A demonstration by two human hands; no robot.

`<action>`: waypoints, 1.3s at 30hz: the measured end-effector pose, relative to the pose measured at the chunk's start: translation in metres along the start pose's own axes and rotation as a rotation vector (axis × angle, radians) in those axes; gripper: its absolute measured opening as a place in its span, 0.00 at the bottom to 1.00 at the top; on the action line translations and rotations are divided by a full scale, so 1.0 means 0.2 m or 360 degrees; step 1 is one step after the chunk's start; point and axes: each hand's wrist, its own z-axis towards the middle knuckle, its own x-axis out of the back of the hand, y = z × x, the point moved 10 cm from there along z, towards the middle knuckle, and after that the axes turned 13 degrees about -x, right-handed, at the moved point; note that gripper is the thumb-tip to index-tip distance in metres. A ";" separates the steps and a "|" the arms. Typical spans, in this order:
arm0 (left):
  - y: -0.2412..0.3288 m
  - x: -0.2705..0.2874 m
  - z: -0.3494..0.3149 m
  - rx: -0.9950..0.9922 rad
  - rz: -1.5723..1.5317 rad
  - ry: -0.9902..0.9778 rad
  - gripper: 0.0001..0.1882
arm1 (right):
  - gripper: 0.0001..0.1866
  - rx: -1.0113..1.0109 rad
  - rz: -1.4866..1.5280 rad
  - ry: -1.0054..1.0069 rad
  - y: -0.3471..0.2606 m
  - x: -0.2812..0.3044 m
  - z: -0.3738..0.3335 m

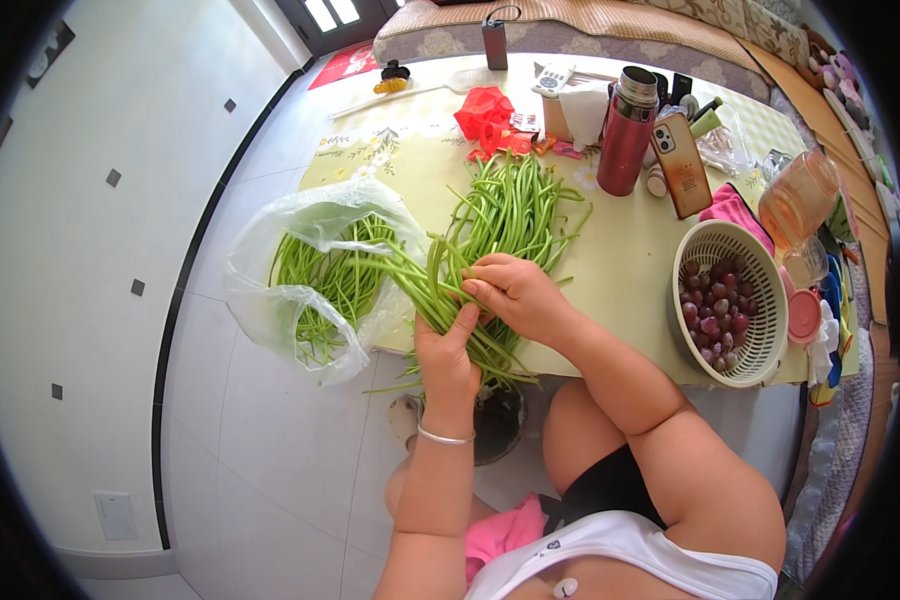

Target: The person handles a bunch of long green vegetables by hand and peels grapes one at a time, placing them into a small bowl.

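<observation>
My left hand (447,360) is closed around a bunch of long thin green stems (415,283), its thumb lying across them. Beside it, my right hand (518,295) pinches at the same bunch near the table's front edge. More green stems (515,205) lie in a thick pile just beyond my hands. To the left, a translucent plastic bag (360,200) sits at the table's edge with further stems inside it. Some stem ends hang below my hands, over a dark bucket (500,425) on the floor.
On the right of the table (610,300) stands a basket (681,335) of grapes (715,310). Behind are a red thermos (625,145), a phone (681,168), an orange-tinted jug (798,200) and crumpled red plastic (484,117). A fly swatter (400,97) lies far left.
</observation>
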 end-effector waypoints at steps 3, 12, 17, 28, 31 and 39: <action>0.00 0.01 0.01 0.0006 -0.0005 -0.0048 0.16 | 0.12 -0.0008 -0.0199 -0.0029 0.01 -0.03 0.00; -0.01 0.07 0.01 0.0040 -0.0113 0.0164 0.15 | 0.19 0.0436 -0.0672 -0.0132 -0.10 -0.15 -0.07; 0.02 0.13 0.03 0.0104 -0.0285 0.0188 0.09 | 0.18 0.0586 -0.0535 -0.0231 -0.21 -0.12 -0.13; 0.15 0.13 0.04 0.0179 -0.0299 0.0132 0.04 | 0.15 -0.0329 -0.0648 0.0475 0.09 0.28 0.04; 0.14 0.13 0.04 0.0172 -0.0113 0.0078 0.05 | 0.17 -0.0281 -0.0813 0.0346 0.12 0.17 0.05; 0.06 0.03 0.00 0.0143 0.0132 -0.0005 0.12 | 0.07 -0.0230 0.0244 -0.0232 0.02 0.01 0.00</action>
